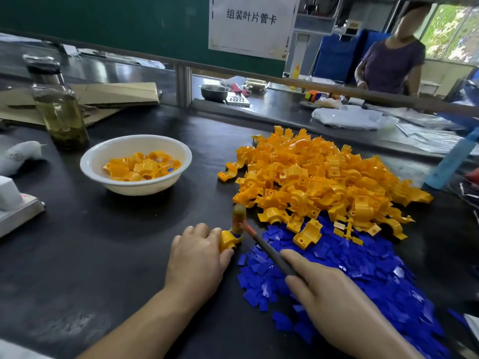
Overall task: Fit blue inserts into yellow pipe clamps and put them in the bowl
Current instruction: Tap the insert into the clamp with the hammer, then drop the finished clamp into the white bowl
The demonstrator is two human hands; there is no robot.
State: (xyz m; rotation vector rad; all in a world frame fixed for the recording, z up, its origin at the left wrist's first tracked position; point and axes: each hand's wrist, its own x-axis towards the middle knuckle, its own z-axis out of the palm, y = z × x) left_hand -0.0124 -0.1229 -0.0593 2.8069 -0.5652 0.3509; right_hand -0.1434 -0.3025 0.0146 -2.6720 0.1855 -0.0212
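Head view: left hand (197,257) curled round one yellow clamp (228,240), pinning it to the table (116,255) near centre. Right hand (329,301) gripped the mallet (259,240), its head on the clamp. Best bet was square, light taps with fingertips clear. The clamp looked glossy and saddle-shaped; its insert was hidden. Bowl (137,187) sat far left.

yellow clamps (318,177), blue inserts (363,275), white bowl (134,189)

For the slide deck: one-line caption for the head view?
Left hand steadies a yellow clamp while the right hand presses a mallet onto it.
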